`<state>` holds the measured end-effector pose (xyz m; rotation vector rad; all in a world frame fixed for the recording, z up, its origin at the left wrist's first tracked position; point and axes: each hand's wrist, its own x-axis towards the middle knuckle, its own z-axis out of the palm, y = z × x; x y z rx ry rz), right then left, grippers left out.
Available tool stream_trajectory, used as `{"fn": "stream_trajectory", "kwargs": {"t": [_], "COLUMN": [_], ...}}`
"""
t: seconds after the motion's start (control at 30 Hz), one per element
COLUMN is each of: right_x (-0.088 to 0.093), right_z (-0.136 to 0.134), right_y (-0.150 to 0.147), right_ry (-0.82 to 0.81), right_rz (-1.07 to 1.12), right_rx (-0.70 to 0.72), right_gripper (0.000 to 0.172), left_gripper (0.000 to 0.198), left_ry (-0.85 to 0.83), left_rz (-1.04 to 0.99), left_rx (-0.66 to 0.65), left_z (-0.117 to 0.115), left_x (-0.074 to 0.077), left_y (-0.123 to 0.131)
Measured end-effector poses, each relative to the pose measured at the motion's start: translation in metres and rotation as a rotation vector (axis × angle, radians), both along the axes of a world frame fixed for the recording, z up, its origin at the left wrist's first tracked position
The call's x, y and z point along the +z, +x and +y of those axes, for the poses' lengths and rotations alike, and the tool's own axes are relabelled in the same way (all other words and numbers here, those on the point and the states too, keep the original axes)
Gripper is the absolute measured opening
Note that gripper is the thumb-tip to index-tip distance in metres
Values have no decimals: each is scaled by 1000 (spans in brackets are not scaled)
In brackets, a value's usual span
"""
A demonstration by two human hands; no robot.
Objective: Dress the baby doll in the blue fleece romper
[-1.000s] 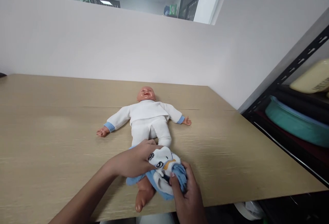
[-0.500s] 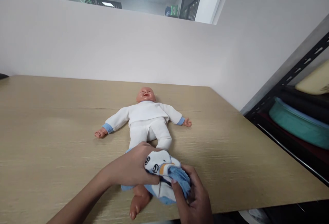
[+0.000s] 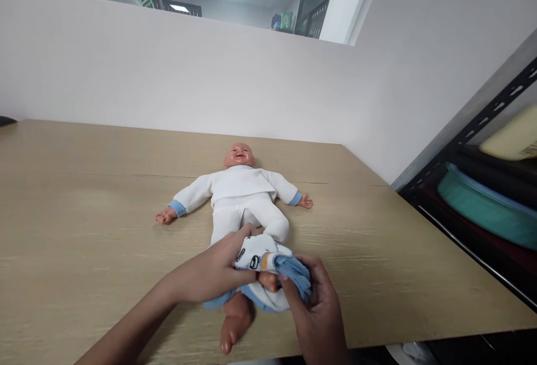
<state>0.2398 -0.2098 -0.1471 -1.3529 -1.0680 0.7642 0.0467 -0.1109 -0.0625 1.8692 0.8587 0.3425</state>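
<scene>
A baby doll lies on its back on the table, head away from me and arms spread. Around its lower legs are white baby pants with blue trim and a printed cartoon face. One bare foot sticks out below a blue edge; the toes of the other foot show within the bunched cloth between my hands. My left hand is closed on the pants by that leg, its fingertips partly hidden. My right hand grips the gathered blue cuff, thumb on top.
The wooden table meets a white wall behind the doll. At the right, a black shelf rack holds a teal basin and a cream-coloured container. The table's front edge is close to my right hand.
The doll's bent leg has shifted right and its toes now show in the cuff opening. My hands and the pants have moved slightly up, away from me.
</scene>
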Motion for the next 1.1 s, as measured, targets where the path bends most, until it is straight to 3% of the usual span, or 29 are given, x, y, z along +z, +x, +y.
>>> {"fn": "stream_trajectory", "kwargs": {"t": [0.17,0.33,0.47,0.53,0.8,0.93,1.0,1.1], "right_x": [-15,-26,-18,-13,10,28,31,30], "right_z": [6,13,17,19,43,55,58,66], "right_y": [-1,2,5,8,24,34,42,56], "right_ry": [9,130,138,104,-152,-302,-301,-219], "right_rz": [-44,-39,-25,21,396,551,522,311], "right_rx": [16,43,6,53,199,364,416,463], "right_gripper": [29,31,30,31,49,42,41,39], "left_gripper": [45,55,50,50,54,72,72,54], "left_ry": [-86,-79,86,128,-18,15,82,243], "left_rz": [-124,-107,-92,-119,-157,-109,-89,-62], "left_rx": [-56,-104,-28,-4,57,86,84,90], "left_z": [10,12,8,7,16,12,8,6], "left_x": [-7,-7,-7,-9,-8,-7,-8,-9], "left_y": [-8,-9,-6,-6,-8,-10,-15,-32]}}
